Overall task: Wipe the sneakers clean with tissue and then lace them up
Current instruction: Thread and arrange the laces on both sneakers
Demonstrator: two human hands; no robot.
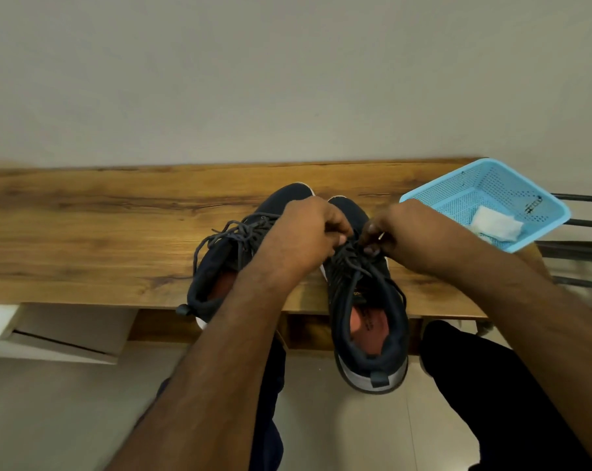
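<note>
Two dark navy sneakers with orange insoles stand side by side on the wooden table (84, 232), toes toward the wall. The left sneaker (216, 266) has loose grey laces spread over its tongue. The right sneaker (369, 317) hangs its heel over the table's front edge. My left hand (308, 232) and my right hand (400, 232) meet over the right sneaker's upper eyelets, each pinching a strand of its dark lace (352, 256). The fingertips partly hide the lace ends.
A light blue perforated basket (512, 185) sits at the table's right end, holding a white tissue (495, 222). Black chair bars (587, 229) stick out beyond it. A plain wall runs behind the table. My dark-trousered legs are below the front edge.
</note>
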